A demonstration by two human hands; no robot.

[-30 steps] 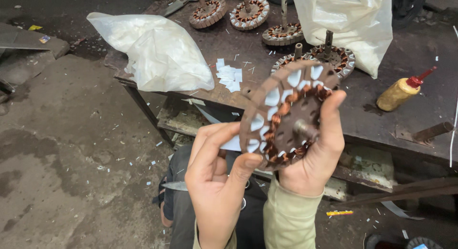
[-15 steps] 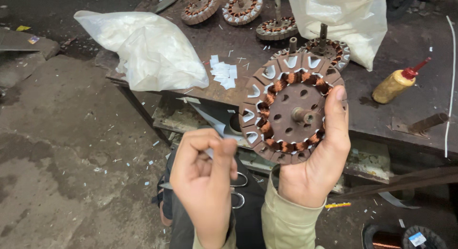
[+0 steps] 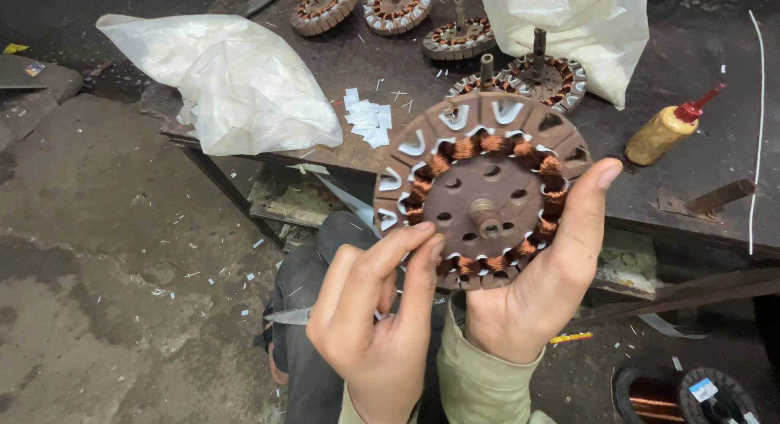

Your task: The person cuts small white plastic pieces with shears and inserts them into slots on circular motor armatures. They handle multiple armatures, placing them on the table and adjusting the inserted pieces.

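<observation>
Head view, the only one: the right hand [image 3: 532,286] was held palm up under a round rusty stator [image 3: 486,192], fingers spread wide along its right rim with the thumb raised at the upper right edge; the stator was thus cradled in front of the body, above the lap and just short of the table [image 3: 650,180] edge, tilted toward the camera. A ring of copper windings [image 3: 487,144] ran round the hub and central shaft. White insulation papers [image 3: 455,119] sat in the slots along the upper left and left arc; the slots on the right side looked dark and unlined, so, as a judgement, the lining was partly done, with the right arc left to fill. The left hand [image 3: 374,318] was pinched closed, thumb against index and middle fingertips, at the lower left rim of the stator; whether it held a paper strip could not be told. On the table beyond lay a small pile of cut white paper strips [image 3: 370,117], several more wound stators [image 3: 528,75], two white plastic bags [image 3: 244,83], and a yellow squeeze bottle with a red nozzle [image 3: 670,127]. A spool of copper wire [image 3: 650,395] stood on the floor at lower right. Paper scraps littered the concrete floor [image 3: 106,270].
</observation>
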